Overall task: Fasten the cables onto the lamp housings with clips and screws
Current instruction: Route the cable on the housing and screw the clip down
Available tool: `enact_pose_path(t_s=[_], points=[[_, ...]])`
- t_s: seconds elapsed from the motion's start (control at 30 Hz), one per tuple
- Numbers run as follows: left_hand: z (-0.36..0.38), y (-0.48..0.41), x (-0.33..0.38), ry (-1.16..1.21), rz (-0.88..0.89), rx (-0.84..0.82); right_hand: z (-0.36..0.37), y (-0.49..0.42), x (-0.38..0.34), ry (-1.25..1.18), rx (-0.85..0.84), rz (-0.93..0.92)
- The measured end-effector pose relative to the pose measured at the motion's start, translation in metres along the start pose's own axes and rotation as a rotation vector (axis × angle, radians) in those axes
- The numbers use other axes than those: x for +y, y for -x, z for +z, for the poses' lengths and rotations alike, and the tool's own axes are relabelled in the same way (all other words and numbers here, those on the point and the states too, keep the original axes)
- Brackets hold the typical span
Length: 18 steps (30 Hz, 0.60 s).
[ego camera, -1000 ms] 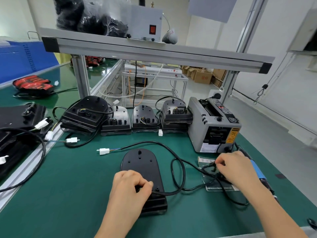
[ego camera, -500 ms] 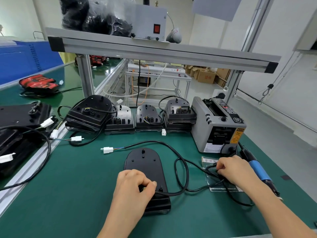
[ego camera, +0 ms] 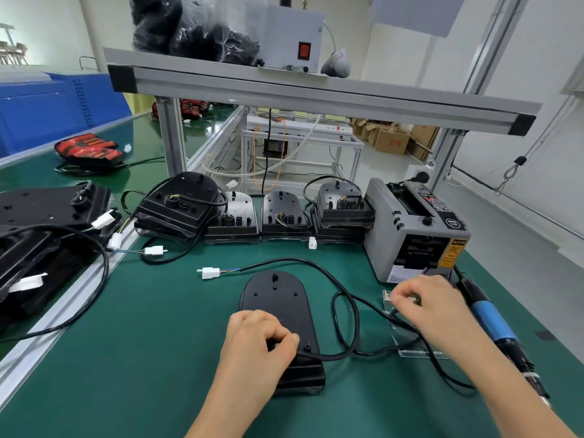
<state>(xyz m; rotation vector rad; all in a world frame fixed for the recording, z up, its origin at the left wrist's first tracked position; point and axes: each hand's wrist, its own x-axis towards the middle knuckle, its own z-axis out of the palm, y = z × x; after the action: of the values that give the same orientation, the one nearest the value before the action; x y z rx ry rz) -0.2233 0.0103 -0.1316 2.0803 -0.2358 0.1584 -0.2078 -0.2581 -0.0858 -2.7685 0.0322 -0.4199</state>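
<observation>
On the green tabletop (ego camera: 142, 358), one black lamp housing (ego camera: 278, 298) lies flat at the near middle, its long axis running near-to-far and its rounded end pointing far. Four more housings (ego camera: 284, 216) line the far edge. The housing's single black cable (ego camera: 331, 356) loops right. My left hand (ego camera: 259, 343) pinches that cable at the housing's near end. My right hand (ego camera: 433, 308) is curled over a clear bag (ego camera: 403, 336); I cannot tell if it holds anything.

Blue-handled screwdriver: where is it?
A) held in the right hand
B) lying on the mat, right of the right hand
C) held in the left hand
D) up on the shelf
B: the screwdriver lies on the green mat just right of the right hand, untouched; the left hand grips the cable at the lamp housing.
</observation>
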Motion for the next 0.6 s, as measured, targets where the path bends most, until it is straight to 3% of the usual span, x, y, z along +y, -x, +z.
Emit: enact_pose_path(t_s=[0.07, 0.13, 0.33, 0.6], points=[[0.000, 0.000, -0.001, 0.006, 0.001, 0.001, -0.001, 0.013, -0.037, -0.311, -0.129, -0.075], [0.001, -0.001, -0.001, 0.002, 0.005, 0.004, 0.006, 0.024, -0.066, -0.427, -0.286, -0.139], [0.002, -0.003, -0.004, -0.033, 0.043, -0.004, 0.028, 0.026, -0.088, -0.412, -0.469, -0.139], [0.000, -0.003, -0.005, -0.025, 0.059, -0.020, 0.028, 0.025, -0.099, -0.349, -0.464, -0.095]])
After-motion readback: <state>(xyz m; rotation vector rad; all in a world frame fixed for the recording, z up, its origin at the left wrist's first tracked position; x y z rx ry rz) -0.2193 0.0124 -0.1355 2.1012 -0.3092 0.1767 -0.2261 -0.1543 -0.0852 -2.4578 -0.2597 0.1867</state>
